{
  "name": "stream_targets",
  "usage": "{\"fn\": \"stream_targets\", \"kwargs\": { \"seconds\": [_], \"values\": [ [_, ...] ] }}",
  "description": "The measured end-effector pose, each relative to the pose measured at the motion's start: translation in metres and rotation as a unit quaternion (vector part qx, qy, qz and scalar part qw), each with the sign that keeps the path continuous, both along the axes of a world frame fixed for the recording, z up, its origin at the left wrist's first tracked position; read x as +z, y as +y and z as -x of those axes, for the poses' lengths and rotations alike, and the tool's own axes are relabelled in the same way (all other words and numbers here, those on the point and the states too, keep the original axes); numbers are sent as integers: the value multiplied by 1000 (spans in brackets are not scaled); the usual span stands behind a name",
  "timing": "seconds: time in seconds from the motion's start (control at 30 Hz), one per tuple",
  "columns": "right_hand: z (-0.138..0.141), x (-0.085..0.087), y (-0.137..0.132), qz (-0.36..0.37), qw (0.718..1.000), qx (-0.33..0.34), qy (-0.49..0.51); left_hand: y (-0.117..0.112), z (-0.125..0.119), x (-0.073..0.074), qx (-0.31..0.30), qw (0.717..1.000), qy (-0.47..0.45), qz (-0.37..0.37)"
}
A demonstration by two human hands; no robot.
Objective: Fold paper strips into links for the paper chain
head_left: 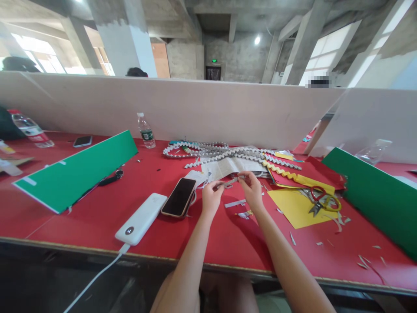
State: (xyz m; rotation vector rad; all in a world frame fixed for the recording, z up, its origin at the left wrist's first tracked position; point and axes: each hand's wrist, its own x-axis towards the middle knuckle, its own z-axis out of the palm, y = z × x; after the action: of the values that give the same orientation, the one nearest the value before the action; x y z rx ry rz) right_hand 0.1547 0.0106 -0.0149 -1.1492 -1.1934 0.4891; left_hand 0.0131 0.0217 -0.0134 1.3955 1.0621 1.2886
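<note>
Nearest to us, a white cable (97, 274) hangs off the edge of the red table (228, 248), plugged into a white power bank (143, 217). Just beyond that, a phone (179, 197) lies to the left of our hands, and paper scraps (235, 203) lie on the table just below them. Our left hand (212, 196) pinches one end of a thin paper strip (230, 182) between thumb and fingers; our right hand (251, 188) pinches the other end the same way. The strip spans the gap between the two sets of fingertips, sloping slightly up to the right. To the right we see scissors (316, 202) lying partly over a yellow sheet (288, 208). Beyond our fingers lies printed paper (224, 168), with grey zigzag paper chains (228, 152) behind and partly over it. Farther back, a water bottle (147, 135) stands upright near a pale partition (202, 108).
</note>
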Motion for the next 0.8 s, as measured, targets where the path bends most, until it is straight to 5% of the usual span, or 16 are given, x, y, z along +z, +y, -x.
{"fn": "stream_targets", "kwargs": {
  "seconds": [0.17, 0.4, 0.6, 0.8],
  "values": [
    [-4, -2, 3, 2, 998, 44, 36, -1, 1, 2, -42, 999, -2, 2],
    [-15, -5, 7, -1, 991, 17, 129, -10, -14, 3, -161, 985, -22, 60],
    [-12, -6, 7, 8, 995, 21, 98, -11, -15, -4, -124, 987, 3, 100],
    [-5, -10, 7, 50, 987, 121, 91, -11, -7, -2, -126, 977, -77, 154]
  ]
}}
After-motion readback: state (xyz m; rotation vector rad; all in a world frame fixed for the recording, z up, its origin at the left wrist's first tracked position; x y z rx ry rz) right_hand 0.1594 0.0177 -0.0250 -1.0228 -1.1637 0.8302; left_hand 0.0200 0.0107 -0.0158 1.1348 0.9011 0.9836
